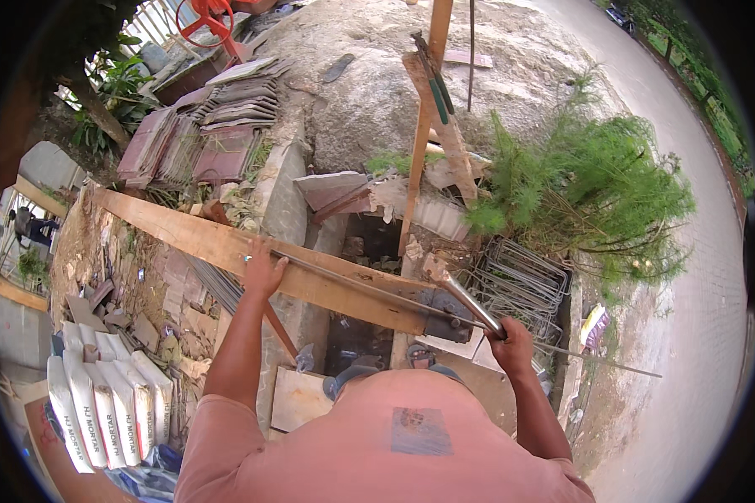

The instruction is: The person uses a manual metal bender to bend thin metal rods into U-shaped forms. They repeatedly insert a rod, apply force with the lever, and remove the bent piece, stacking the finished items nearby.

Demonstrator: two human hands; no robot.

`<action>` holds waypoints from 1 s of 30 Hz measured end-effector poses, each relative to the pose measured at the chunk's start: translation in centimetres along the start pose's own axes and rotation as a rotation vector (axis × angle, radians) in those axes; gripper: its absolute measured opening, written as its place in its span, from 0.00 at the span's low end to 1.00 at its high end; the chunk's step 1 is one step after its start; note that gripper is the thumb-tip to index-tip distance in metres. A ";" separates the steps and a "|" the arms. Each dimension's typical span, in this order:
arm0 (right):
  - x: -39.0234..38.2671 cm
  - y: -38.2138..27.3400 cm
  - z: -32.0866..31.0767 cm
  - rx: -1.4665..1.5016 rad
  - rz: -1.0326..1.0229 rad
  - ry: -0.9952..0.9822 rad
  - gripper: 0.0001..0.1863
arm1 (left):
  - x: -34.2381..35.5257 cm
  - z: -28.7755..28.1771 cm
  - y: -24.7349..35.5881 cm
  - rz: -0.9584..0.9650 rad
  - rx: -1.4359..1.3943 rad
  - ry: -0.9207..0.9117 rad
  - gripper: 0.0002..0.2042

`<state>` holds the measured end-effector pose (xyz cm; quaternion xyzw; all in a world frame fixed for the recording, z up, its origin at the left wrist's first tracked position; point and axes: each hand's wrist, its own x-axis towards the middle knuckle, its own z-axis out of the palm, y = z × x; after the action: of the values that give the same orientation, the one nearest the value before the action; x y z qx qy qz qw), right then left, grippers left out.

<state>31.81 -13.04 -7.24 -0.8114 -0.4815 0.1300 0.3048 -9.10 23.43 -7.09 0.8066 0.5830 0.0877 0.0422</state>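
A long wooden plank [176, 235] lies across in front of me, with a dark metal block [449, 323] bearing pegs at its right end. Along the plank runs a thin steel rod [579, 356], its right end sticking out well past the block. My left hand [262, 270] is closed over the rod's left part, against the plank. Gripped in my right hand [512, 348] is the dark end of a metal bar tool [464, 293], slanting up and left from my fist, its far end just above the block. Whether the tool touches the rod cannot be made out.
Bent wire frames [520, 281] are stacked right of the plank, below a green bush [587, 193]. Green-handled cutters [436, 80] rest on an upright timber [418, 159]. Roof tiles [218, 126] stand far left; white sacks [113, 402] near left. A dark trench [352, 339] passes below the plank.
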 end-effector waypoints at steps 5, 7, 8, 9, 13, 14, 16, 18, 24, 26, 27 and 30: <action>-0.5 0.8 0.9 0.030 0.032 0.067 0.19 | -5.6 0.7 12.3 0.378 -0.150 0.057 0.29; -0.3 0.3 0.6 0.020 0.067 0.014 0.18 | -6.3 2.5 13.3 0.289 -0.080 0.051 0.29; -0.3 0.1 0.2 0.008 0.109 -0.036 0.17 | -6.0 2.6 13.1 0.279 -0.100 0.062 0.29; -0.4 0.3 -0.1 -0.014 0.156 -0.094 0.16 | -6.3 2.8 13.1 0.266 -0.126 0.065 0.29; -0.3 0.2 0.3 0.012 0.064 -0.039 0.17 | -6.3 2.8 13.4 0.238 -0.091 -0.008 0.28; -0.2 0.0 0.1 0.026 0.052 -0.028 0.18 | -6.1 2.8 13.4 0.236 -0.089 -0.001 0.28; -0.4 0.3 0.5 0.077 0.077 -0.003 0.18 | -6.3 2.8 13.5 0.239 -0.081 -0.002 0.28; -0.2 0.3 0.4 0.038 0.087 -0.019 0.19 | -6.2 2.6 13.8 0.228 -0.092 0.001 0.28; 0.2 -0.7 1.0 0.042 0.076 0.004 0.20 | -6.1 2.3 14.0 0.170 -0.060 -0.042 0.29; 0.4 -1.2 1.4 0.088 0.095 -0.001 0.20 | -5.9 2.0 14.1 0.154 -0.036 -0.061 0.30; 0.5 -1.5 1.6 0.076 0.089 -0.024 0.19 | -6.0 2.0 14.2 0.145 -0.026 -0.069 0.30; 1.2 -2.6 1.8 0.096 0.059 -0.068 0.18 | -6.0 2.1 14.0 0.124 -0.016 -0.054 0.31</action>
<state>29.67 -10.38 -6.90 -0.8047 -0.4607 0.1893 0.3230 2.51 13.36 -7.28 0.8430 0.5296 0.0730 0.0591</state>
